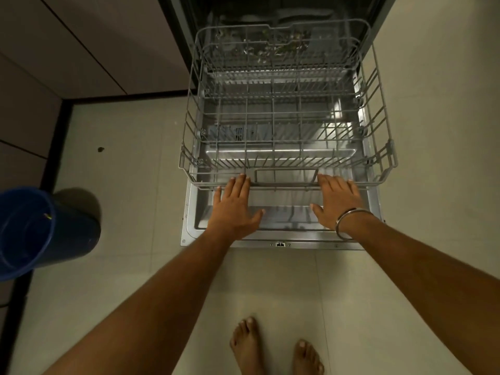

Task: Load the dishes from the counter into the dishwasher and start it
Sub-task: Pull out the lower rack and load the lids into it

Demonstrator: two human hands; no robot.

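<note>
Open rack point(286, 115) interior, upright tines along its floor; blue bucket point(40, 231) far left.

Both arms outstretched, left hand point(234, 204) and right hand point(336, 203) flat, palms down, fingers straight.

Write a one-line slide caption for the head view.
Both hands, left hand and right hand, flat on the front rail of the empty dishwasher rack pulled out over the open door.

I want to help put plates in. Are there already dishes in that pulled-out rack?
No, the pulled-out wire rack holds no dishes; through its bare tines only the open dishwasher door shows below.
</note>
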